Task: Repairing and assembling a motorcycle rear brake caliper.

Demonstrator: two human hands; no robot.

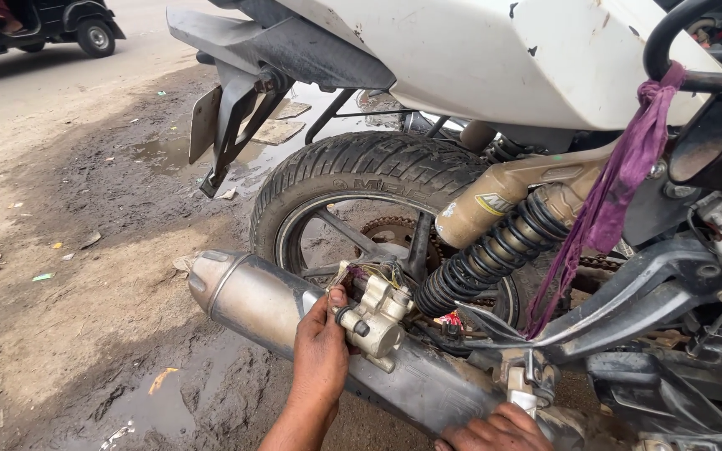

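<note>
Low down, left hand [321, 351] fingers closed around brake caliper [375, 316], right hand [495, 432] resting on exhaust [269, 302], grip unclear

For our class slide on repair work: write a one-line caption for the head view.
Left hand holds a brake caliper beside the motorcycle's rear wheel.

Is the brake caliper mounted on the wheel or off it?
Off. The left hand holds the brake caliper out over the exhaust pipe.
</note>
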